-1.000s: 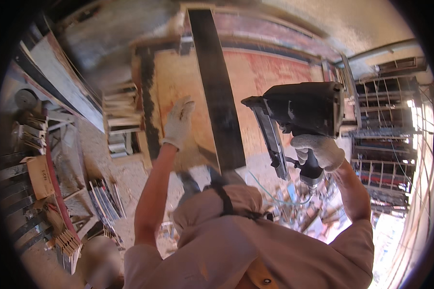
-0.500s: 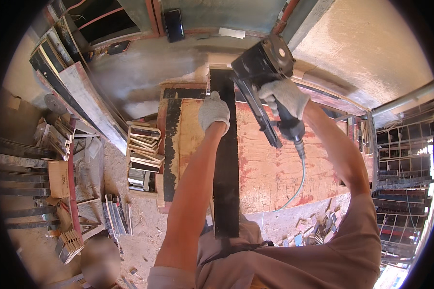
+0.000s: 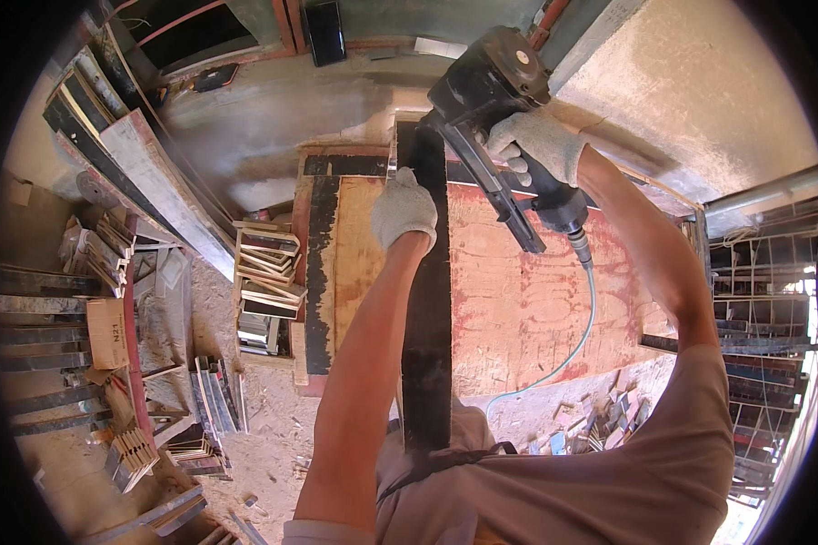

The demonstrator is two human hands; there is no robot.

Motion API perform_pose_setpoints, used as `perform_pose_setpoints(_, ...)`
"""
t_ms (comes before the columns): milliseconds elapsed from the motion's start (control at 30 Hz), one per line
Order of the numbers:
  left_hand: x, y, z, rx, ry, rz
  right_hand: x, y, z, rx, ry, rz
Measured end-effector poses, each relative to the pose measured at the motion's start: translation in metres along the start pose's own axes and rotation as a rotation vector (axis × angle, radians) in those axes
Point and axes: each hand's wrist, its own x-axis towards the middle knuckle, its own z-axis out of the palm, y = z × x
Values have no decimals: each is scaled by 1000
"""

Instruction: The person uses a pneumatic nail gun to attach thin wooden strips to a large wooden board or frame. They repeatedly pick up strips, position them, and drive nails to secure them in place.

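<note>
My right hand [image 3: 541, 150], in a light work glove, is wrapped round the handle of a black air nail gun [image 3: 491, 82]. Its long magazine slants down to the right, and a thin pale hose runs from the handle's end. The gun's nose is at the far right edge of a long black board [image 3: 425, 318]; whether it touches cannot be told. My left hand [image 3: 404, 211], gloved too, is closed on the board's left edge near that far end. The board stretches toward my body across a worn plywood worktable [image 3: 545, 282] with reddish stains.
Short wooden pieces are stacked in a rack [image 3: 268, 272] left of the table. Long curved boards [image 3: 164, 186] lean at the far left, above a cardboard box [image 3: 107, 333]. Offcuts [image 3: 609, 418] litter the floor at right. A dark phone-like slab [image 3: 324, 34] stands on the far ledge.
The nail gun has shifted slightly away from me, and its magazine's lower end has swung up and to the right. My left hand keeps its hold on the board.
</note>
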Motion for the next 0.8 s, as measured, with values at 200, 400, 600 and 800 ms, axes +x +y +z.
perform_pose_setpoints(200,1,-2,-2,-6,-20,-75,-6,-7,3,11,10,116)
perform_pose_setpoints(400,4,-5,-3,-117,4,-120,-29,-5,15,22,62,112)
perform_pose_setpoints(600,5,-4,4,-120,2,-141,-38,-3,28,18,4,80)
perform_pose_setpoints(800,1,-5,-1,-135,10,-150,-37,-5,24,14,-15,77)
